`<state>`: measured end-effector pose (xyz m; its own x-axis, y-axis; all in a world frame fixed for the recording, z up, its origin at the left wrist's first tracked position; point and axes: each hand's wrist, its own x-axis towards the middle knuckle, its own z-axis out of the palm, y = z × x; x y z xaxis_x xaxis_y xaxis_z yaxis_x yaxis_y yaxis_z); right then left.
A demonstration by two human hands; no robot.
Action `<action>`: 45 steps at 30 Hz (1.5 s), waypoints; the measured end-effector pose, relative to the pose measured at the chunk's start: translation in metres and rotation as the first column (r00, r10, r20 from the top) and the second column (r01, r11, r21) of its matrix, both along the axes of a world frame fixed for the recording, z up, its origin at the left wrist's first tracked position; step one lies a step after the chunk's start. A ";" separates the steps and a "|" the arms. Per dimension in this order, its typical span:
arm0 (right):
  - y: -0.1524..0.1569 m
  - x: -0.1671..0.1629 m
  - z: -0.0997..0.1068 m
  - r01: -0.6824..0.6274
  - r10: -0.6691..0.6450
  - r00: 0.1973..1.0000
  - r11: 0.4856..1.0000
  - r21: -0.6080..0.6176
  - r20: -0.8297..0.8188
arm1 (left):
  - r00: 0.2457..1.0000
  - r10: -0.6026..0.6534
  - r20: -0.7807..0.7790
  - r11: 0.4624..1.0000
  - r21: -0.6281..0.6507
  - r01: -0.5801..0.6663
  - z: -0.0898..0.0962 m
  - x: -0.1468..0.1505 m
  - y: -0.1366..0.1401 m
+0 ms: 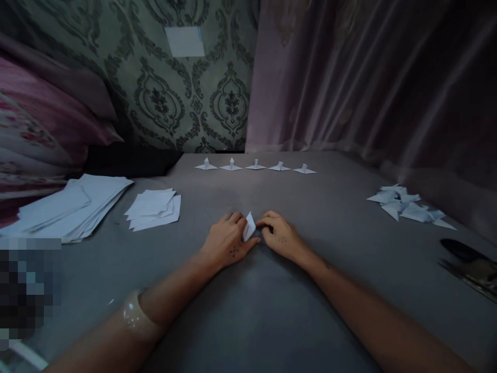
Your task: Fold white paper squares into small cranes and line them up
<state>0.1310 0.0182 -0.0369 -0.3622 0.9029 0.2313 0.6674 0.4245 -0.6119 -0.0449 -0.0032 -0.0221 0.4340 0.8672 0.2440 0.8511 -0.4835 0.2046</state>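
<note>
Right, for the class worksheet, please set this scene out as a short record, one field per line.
Left hand: over a small folded paper
Right hand: close by that paper's right edge; contact unclear
Surface: grey tabletop
Far edge: row of five folded pieces, spaced apart
Left side: large stack of white sheets, smaller stack nearer the middle
Right side: loose pile of folded papers
Left forearm: pale bangle
Backdrop: patterned wall covering, pink curtain

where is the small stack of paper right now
In the head view, the small stack of paper lies on the left of the grey surface, between the larger paper stack and the left hand.
</note>
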 end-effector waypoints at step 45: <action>-0.010 0.011 0.012 -0.056 0.058 0.998 0.997 -0.043 0.036 | 0.900 -0.050 0.433 0.918 -0.335 0.213 -0.006 -0.022 0.024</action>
